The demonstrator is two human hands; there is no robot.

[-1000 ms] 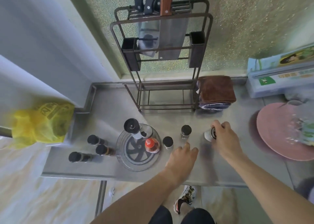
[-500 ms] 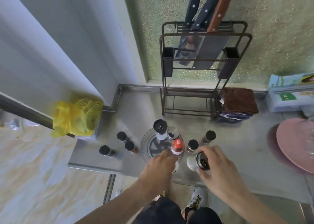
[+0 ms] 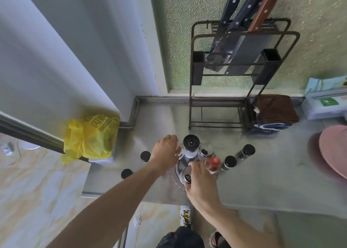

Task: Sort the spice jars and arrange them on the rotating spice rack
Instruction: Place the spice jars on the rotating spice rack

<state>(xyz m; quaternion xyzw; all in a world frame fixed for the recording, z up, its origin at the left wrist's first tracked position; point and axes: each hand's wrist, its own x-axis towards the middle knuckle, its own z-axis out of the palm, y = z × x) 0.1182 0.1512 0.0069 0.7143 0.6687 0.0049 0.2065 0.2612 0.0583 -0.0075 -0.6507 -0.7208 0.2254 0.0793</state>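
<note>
The clear round rotating spice rack (image 3: 179,168) sits near the front of the steel counter (image 3: 262,172). On it stand a tall white grinder with a black top (image 3: 191,144), a clear-lidded jar (image 3: 206,150) and a red-capped bottle (image 3: 214,162). My right hand (image 3: 201,185) grips a shaker jar with a perforated lid (image 3: 185,176) over the rack's front part. My left hand (image 3: 165,152) lies on the rack's left rim with its fingers curled over it. Black-lidded jars stand on the counter: two to the right (image 3: 230,161) (image 3: 248,151), two to the left (image 3: 145,156) (image 3: 126,173).
A metal knife rack (image 3: 242,74) with several knives stands at the back. A brown folded cloth (image 3: 276,108) lies beside it. A pink plate (image 3: 336,150) is at the right edge, a yellow bag (image 3: 90,135) at the left. The counter's front edge runs just below my hands.
My right hand carried the shaker jar left from the counter to over the rack's front. My left hand moved from the rack's front to its left rim.
</note>
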